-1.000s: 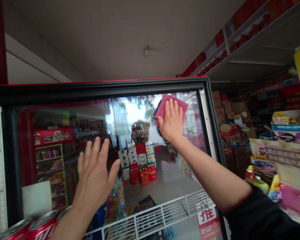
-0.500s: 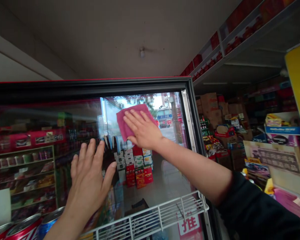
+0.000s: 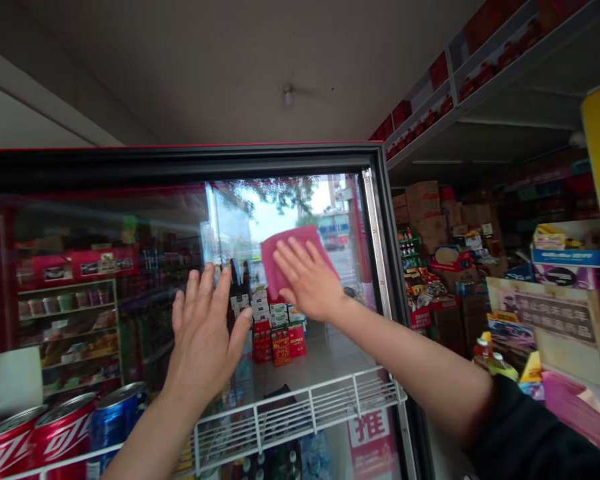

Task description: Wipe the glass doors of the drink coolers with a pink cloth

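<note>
My right hand point(image 3: 310, 281) lies flat over a pink cloth point(image 3: 275, 257), pressing it against the glass door pane point(image 3: 280, 200) with the fingers stretched out. The cloth's upper and left edges stick out around the fingers. To the left, my left hand point(image 3: 205, 327) holds nothing, its palm towards the glass and its fingers and thumb apart. Whether it touches the pane I cannot tell. A white wire rack point(image 3: 280, 430) runs across the lower part of the door, below both hands. The pane shows stacked boxes, shelves and a street scene.
Red cola cans point(image 3: 63, 427) and a blue can point(image 3: 117, 410) stand at the lower left. The black door frame point(image 3: 395, 267) borders the glass on the right. Beyond it are cartons point(image 3: 423, 200) and a display box point(image 3: 555, 320). A high shelf point(image 3: 450, 100) carries red containers.
My right hand and the cloth have moved right and slightly down across the glass. My left hand has shifted right and a little up. The view has tilted slightly, showing more of the cans.
</note>
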Demonstrator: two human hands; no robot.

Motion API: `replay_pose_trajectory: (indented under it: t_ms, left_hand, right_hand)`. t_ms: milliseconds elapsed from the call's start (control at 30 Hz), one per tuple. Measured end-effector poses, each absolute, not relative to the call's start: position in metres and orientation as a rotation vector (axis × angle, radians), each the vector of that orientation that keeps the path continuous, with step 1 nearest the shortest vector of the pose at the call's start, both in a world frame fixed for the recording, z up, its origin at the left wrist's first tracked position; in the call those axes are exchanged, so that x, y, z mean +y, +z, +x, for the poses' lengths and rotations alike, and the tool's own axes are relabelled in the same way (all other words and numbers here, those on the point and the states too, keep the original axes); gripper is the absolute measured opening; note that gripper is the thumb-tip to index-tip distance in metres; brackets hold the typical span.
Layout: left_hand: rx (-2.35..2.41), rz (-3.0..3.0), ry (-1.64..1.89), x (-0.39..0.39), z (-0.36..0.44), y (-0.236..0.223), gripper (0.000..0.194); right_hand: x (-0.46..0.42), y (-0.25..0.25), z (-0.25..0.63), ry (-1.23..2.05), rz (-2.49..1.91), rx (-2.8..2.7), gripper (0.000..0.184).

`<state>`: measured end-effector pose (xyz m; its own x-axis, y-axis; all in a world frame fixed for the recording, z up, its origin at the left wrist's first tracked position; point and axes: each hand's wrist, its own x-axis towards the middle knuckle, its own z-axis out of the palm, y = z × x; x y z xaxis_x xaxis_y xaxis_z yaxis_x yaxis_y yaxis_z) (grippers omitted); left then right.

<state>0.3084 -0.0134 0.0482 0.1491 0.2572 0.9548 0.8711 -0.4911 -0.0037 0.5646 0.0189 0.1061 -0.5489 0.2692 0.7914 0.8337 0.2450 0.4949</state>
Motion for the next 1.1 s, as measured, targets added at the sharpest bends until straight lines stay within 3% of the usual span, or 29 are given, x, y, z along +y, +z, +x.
replay_pose_trajectory:
  t_ms: [167, 467, 600, 833, 1100]
  left_hand:
    - [-1.049, -1.875, -1.369, -0.01, 0.323, 0.05, 0.076]
    - [-1.036, -1.916, -1.357, -0.004, 0.331, 0.046, 0.077]
    - [-1.023, -1.928, -1.345, 0.001, 0.335, 0.039, 0.076]
    - [-0.99, -1.967, -1.354, 0.011, 0.349, 0.033, 0.076]
    - [-0.989, -1.955, -1.318, 0.004, 0.341, 0.017, 0.076]
  right_hand:
    - [0.014, 0.073, 0.561, -1.459, -0.776, -2.293, 0.08]
    - [0.016, 0.125, 0.641, -1.132, -1.268, -1.585, 0.09]
    - [0.016, 0.092, 0.631, -1.12, -1.257, -1.554, 0.094]
    - [0.013, 0.046, 0.616, -1.409, -0.959, -2.234, 0.086]
    - [-0.002, 0.044, 0.687, -1.32, -1.169, -1.937, 0.095]
